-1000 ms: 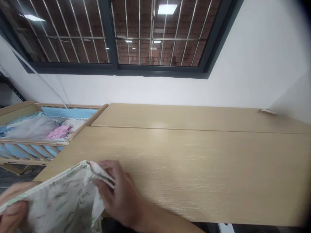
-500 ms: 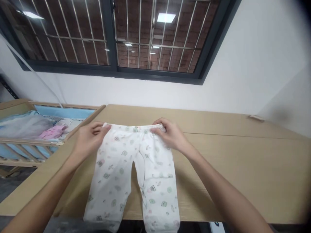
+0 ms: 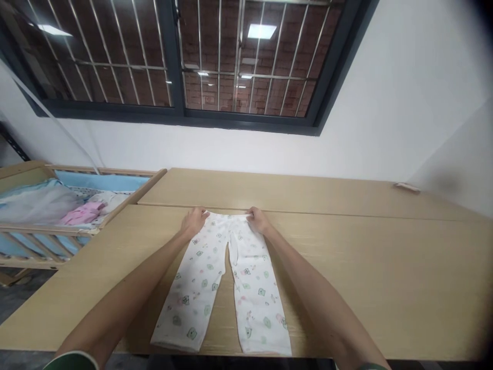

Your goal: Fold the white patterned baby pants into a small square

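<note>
White baby pants [image 3: 208, 267] with a print of small green and pink figures are spread on the wooden table [image 3: 365, 267], waistband away from me and both legs toward the front edge. My left hand [image 3: 194, 222] pinches the left end of the waistband. At its right end, my right hand [image 3: 259, 220] grips the other corner, thumb and fingers closed on the cloth. Between the hands the waistband is drawn fairly straight. A narrow gap of table shows between the legs.
To the left stands a wooden crib [image 3: 133, 203] with blue lining, holding a pink cloth [image 3: 82, 213] and pale bedding. A barred window [image 3: 246, 121] is in the wall behind the table. A small pale object [image 3: 406, 187] lies at the table's far right corner.
Both hands have moved forward and down with the waistband, closer together. The pants, held up before, now lie along the table with their legs stretched toward me.
</note>
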Available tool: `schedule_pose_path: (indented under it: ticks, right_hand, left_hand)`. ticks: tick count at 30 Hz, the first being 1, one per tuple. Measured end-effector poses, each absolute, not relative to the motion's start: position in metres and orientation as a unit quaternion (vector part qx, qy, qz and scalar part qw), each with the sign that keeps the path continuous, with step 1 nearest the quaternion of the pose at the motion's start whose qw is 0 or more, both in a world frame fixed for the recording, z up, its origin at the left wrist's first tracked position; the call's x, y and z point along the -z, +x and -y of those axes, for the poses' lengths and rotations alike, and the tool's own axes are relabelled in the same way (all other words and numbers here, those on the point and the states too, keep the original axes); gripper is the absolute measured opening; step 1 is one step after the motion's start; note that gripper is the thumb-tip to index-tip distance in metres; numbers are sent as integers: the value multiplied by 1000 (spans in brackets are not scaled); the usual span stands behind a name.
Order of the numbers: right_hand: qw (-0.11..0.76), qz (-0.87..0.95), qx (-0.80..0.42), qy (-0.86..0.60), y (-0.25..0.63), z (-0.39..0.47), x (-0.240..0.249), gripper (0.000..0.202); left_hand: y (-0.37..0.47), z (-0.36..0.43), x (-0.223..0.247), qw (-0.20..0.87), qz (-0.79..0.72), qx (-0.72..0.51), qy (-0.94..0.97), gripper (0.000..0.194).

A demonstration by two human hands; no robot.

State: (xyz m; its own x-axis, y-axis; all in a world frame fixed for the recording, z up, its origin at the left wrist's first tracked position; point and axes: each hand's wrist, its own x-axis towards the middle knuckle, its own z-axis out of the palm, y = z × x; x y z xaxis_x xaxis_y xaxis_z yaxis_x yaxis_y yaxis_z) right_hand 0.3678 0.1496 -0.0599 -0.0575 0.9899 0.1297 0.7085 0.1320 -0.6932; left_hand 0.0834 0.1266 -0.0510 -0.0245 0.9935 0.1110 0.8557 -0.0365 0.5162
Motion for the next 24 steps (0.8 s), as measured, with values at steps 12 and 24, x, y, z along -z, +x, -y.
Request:
schedule_pose_path:
  ticks: [12, 24]
  right_hand:
    - [342, 614, -304, -643, 374, -189, 61, 15]
    - [367, 579, -405, -605, 387, -187, 53, 20]
  left_hand:
    - [124, -112, 4, 93, -669, -195, 711, 39]
    - [235, 68, -7, 204, -308, 84, 925, 58]
